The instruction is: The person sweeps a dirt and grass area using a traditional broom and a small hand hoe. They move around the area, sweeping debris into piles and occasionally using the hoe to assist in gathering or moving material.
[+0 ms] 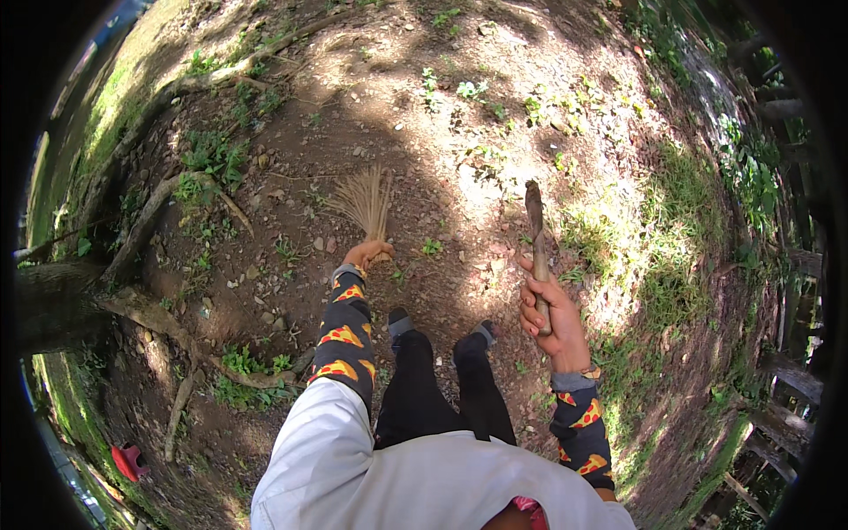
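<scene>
Gripped in my left hand [368,254] is a bundle of thin, straw-coloured bristles [366,202], like a hand broom. The bristles fan out ahead of the fist, over bare soil. My right hand [555,311] is wrapped around the lower end of a short wooden stick [538,245]. That stick points away from me, and its far end is darker and rough. Both hands are apart, in front of my body. My two feet [400,322] stand on the ground between them.
Exposed tree roots [149,199] spread over the left side from a trunk [53,308]. Grass [676,265] and small weeds grow at the right, before a wooden fence [792,377]. A red plastic object [129,462] lies at lower left. Small stones dot the brown soil [318,139].
</scene>
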Action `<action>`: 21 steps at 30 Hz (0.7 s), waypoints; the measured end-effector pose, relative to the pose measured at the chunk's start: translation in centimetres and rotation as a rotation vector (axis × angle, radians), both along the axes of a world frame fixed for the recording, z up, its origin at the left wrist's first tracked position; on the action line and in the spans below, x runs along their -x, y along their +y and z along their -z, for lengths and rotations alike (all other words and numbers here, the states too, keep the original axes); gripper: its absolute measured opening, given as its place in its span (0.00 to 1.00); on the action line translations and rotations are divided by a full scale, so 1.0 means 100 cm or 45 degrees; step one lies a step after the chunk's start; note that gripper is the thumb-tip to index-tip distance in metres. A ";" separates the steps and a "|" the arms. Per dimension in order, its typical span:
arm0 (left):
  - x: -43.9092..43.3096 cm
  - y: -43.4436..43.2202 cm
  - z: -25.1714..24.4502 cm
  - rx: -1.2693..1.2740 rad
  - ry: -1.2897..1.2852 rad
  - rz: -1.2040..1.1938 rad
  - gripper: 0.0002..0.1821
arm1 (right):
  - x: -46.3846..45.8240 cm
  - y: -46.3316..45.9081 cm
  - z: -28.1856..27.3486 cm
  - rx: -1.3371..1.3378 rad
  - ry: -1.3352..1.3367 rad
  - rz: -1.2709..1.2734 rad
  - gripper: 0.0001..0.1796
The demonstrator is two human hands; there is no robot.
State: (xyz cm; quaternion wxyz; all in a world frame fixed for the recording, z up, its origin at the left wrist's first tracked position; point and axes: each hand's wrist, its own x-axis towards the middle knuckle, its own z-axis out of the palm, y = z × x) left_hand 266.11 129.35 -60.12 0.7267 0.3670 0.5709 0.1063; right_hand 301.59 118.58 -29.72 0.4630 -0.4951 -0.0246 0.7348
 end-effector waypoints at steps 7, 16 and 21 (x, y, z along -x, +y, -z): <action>-0.086 -0.064 -0.052 0.324 -0.393 0.370 0.48 | -0.042 -0.004 -0.008 -0.006 0.031 -0.015 0.25; 0.059 -0.158 -0.148 0.327 -0.051 -0.532 0.50 | -0.122 -0.022 -0.004 -0.082 0.080 0.023 0.23; 0.011 -0.144 -0.055 0.434 0.622 -0.319 0.24 | -0.150 -0.048 0.003 -0.060 0.069 0.007 0.23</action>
